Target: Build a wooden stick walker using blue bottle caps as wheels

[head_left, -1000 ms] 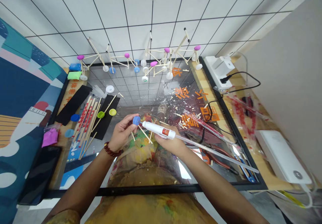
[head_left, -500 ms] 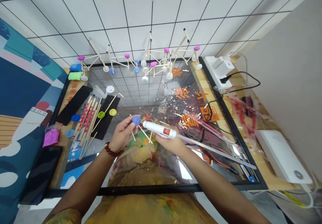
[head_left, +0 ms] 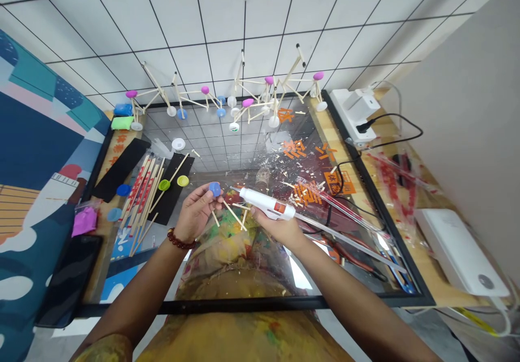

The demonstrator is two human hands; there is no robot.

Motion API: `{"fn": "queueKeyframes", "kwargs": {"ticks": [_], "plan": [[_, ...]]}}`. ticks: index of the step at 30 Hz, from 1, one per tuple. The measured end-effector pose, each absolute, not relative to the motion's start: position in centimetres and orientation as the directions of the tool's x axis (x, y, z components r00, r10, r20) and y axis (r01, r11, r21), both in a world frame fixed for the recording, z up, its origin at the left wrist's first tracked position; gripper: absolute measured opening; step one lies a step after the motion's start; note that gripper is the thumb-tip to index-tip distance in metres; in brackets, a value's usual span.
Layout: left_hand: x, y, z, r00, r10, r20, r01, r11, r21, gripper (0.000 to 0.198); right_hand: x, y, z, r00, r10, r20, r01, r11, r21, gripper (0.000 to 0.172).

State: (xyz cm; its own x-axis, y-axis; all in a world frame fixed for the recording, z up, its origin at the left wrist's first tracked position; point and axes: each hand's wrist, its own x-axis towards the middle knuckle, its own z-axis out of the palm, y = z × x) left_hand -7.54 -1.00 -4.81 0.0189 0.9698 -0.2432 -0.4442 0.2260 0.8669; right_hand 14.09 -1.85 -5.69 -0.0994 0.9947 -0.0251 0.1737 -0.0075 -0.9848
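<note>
Between the thumb and fingers of my left hand is a blue bottle cap. Wrapped round a white glue gun is my right hand; the gun's nozzle points left at the cap, with a small gap between them. A long clear glue stick runs out of the gun's back end. Below the hands several thin wooden sticks lie at angles, and whether they are joined is unclear.
Stick models with caps and pink balls line the table's back edge. Left are bundled sticks, black strips, loose caps and a phone. Right are pliers, a black cable, a power strip and a white power bank.
The glue gun has drawn back to the right, and its nozzle has come away from the blue cap. My left hand has shifted slightly left and tilted the cap.
</note>
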Motion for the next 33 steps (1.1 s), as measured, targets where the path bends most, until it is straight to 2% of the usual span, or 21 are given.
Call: {"fn": "queueKeyframes", "kwargs": {"ticks": [2, 5, 8, 11, 13, 21, 33], "plan": [[-7.6, -1.1, -5.0, -0.068, 0.979, -0.194, -0.326, 0.162, 0.931, 0.030, 14.1, -1.8, -5.8, -0.053, 0.997, -0.058, 0.147, -0.049, -0.988, 0.025], [-7.8, -1.2, -5.2, -0.185, 0.982, 0.024, 0.007, -0.023, 1.000, 0.030, 14.1, -1.8, -6.0, 0.012, 0.994, -0.109, 0.128, -0.110, -0.986, 0.028], [-8.1, -1.3, -4.9, -0.183, 0.946, 0.269, 0.355, -0.191, 0.915, 0.032, 14.1, -1.8, -6.0, -0.012, 0.995, -0.103, 0.131, -0.101, -0.986, 0.027], [-8.3, -1.4, -4.7, -0.113, 0.914, 0.389, 0.553, -0.268, 0.789, 0.035, 14.0, -1.8, -5.8, -0.059, 0.997, -0.050, 0.176, -0.039, -0.984, 0.022], [-8.4, -1.5, -4.8, -0.089, 0.905, 0.416, 0.599, -0.286, 0.748, 0.035, 14.0, -1.9, -5.8, -0.097, 0.995, -0.021, 0.223, 0.001, -0.975, 0.018], [-7.9, -1.4, -4.9, -0.094, 0.899, 0.429, 0.648, -0.272, 0.711, 0.036, 14.1, -2.0, -5.9, -0.202, 0.973, 0.114, 0.395, 0.188, -0.899, 0.015], [-8.1, -1.1, -4.1, -0.016, 0.854, 0.520, 0.771, -0.321, 0.551, 0.031, 14.2, -2.2, -6.4, -0.214, 0.973, 0.089, 0.373, 0.165, -0.913, 0.018]]}}
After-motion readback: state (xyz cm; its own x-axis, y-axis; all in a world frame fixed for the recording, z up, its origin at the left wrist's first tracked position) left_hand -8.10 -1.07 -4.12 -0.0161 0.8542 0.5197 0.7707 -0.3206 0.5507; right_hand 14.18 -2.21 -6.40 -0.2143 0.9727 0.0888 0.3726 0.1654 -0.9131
